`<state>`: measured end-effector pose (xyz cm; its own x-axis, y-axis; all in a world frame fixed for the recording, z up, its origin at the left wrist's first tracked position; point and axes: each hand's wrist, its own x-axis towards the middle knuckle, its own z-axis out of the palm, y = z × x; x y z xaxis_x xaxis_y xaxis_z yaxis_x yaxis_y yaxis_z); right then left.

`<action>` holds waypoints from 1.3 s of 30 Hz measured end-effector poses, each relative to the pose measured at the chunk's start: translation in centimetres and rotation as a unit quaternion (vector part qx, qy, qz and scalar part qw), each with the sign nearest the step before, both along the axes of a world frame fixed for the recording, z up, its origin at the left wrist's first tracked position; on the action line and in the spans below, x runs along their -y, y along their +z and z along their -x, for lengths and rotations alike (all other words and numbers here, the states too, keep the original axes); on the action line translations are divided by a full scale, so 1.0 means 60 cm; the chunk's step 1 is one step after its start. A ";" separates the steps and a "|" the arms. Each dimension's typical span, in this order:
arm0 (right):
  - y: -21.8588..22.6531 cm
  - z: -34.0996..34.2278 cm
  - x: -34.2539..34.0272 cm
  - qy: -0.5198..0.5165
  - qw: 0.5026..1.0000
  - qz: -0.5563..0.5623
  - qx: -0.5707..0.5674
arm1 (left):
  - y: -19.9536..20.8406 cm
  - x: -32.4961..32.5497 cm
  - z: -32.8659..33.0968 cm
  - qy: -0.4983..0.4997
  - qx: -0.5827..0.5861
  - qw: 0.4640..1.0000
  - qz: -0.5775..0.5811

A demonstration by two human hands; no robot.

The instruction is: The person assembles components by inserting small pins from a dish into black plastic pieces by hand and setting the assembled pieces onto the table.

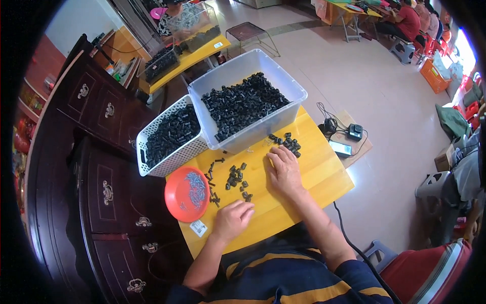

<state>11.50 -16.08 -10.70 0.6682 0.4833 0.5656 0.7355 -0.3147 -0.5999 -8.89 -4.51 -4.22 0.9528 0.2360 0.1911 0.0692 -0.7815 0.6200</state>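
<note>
My left hand (232,221) rests near the front of the yellow table, its fingers curled together; what they hold, if anything, is hidden. Just beyond its fingertips lie small black cylindrical parts (235,176). My right hand (285,169) is palm down, fingers stretched forward and thumb apart. Its fingertips are beside another cluster of black cylindrical parts (292,144). Slim black stemmed pieces (214,197) are scattered between the left cluster and a red plastic dish (173,186). In that dish sits a heap of small grey metal pins or screws (196,188).
A large translucent bin (268,124) and a white perforated basket (178,161), both full of black parts, occupy the table's far side. Dark wooden drawers (109,195) stand left. A phone (340,148) and cables lie beyond the right edge. Another person (185,20) sits behind a far table.
</note>
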 end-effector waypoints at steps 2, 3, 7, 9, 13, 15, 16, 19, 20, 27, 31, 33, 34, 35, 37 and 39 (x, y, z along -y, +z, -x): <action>0.009 0.001 0.000 0.012 1.000 -0.017 -0.004 | -0.009 0.002 0.007 0.002 -0.003 1.000 0.010; 0.006 0.000 0.001 0.011 1.000 -0.015 -0.004 | -0.014 0.003 0.010 0.004 -0.006 1.000 0.017; -0.015 -0.009 0.002 0.029 0.999 -0.012 -0.001 | -0.026 0.009 0.013 -0.010 0.003 0.999 0.039; -0.020 -0.013 0.004 0.025 1.000 -0.014 -0.002 | -0.020 0.013 0.015 -0.013 -0.014 0.999 0.043; -0.012 -0.009 -0.001 0.026 0.999 -0.027 -0.005 | -0.023 0.013 0.020 0.000 -0.040 0.996 0.075; -0.006 -0.008 -0.003 0.031 0.999 -0.032 0.006 | -0.015 0.001 0.013 0.019 -0.046 0.996 0.076; -0.004 -0.008 0.001 0.028 0.999 -0.031 0.006 | -0.010 -0.009 0.007 0.041 -0.051 0.995 0.073; 0.003 -0.004 0.009 0.027 0.998 -0.044 -0.029 | 0.004 -0.032 -0.027 0.044 0.000 0.997 0.064; 0.002 -0.004 0.014 0.033 0.997 -0.047 -0.058 | 0.014 -0.036 -0.038 0.055 0.016 0.995 0.077; 0.011 0.000 0.016 0.051 0.973 -0.129 -0.185 | 0.030 -0.007 -0.056 0.035 0.044 0.994 0.098; 0.009 0.005 0.017 0.079 0.979 -0.112 -0.150 | 0.025 -0.001 -0.039 0.043 0.043 0.993 0.097; -0.008 0.011 0.013 0.070 0.948 -0.175 -0.256 | 0.013 -0.003 -0.022 0.053 0.034 0.992 0.110; -0.008 0.009 0.014 0.073 0.948 -0.175 -0.256 | 0.008 -0.003 -0.017 0.055 0.035 0.992 0.110; -0.008 0.003 0.017 0.079 0.900 -0.267 -0.334 | 0.003 -0.003 -0.012 0.055 0.039 0.991 0.114; 0.012 -0.005 0.028 0.085 0.832 -0.370 -0.405 | -0.004 -0.002 0.001 0.059 0.040 0.991 0.117; 0.012 -0.004 0.044 0.068 0.821 -0.400 -0.402 | -0.008 0.005 0.005 0.058 0.036 0.987 0.146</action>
<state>11.72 -18.74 -9.96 0.9513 0.2740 0.1412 -0.0040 0.4690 -0.8832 -9.17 -4.82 -4.69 0.9027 0.3976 0.1645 0.0956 -0.5582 0.8242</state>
